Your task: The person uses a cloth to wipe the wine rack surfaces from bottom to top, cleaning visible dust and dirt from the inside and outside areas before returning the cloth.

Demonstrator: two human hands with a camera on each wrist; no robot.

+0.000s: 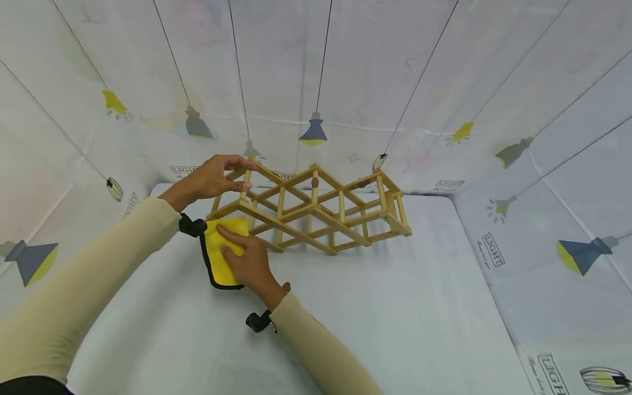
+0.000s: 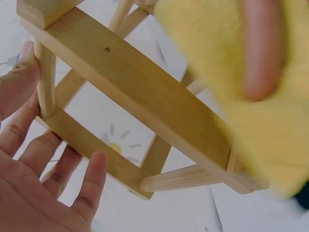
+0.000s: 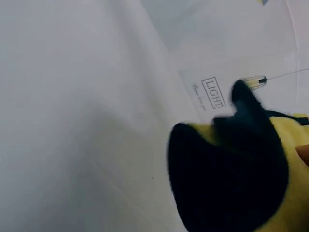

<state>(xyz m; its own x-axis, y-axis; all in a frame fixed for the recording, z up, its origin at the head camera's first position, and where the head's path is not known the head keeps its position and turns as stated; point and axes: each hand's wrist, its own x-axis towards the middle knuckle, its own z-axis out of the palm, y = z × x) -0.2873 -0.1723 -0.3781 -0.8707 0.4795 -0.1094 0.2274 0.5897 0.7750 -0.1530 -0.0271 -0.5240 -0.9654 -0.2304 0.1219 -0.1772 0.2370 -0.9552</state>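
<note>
A light wooden lattice rack [image 1: 314, 209] with round dowels stands on the white table. My left hand [image 1: 209, 178] grips its far left corner. In the left wrist view the thumb [image 2: 21, 79] lies along a dowel and the fingers lie behind the lower slat [image 2: 91, 145]. My right hand [image 1: 249, 263] holds a yellow cloth [image 1: 224, 277] with black edging at the rack's near left end. In the left wrist view a finger [image 2: 263, 53] lies on the blurred cloth. The right wrist view shows the cloth's dark border [image 3: 227, 179]; most of the right hand is hidden there.
The white tabletop [image 1: 395, 318] extends in front of the rack and to its right. Pale wall sheeting [image 1: 375, 66] printed with hanging lamps surrounds the table at the back and sides. Dark straps with small mounts [image 1: 259, 321] sit on both wrists.
</note>
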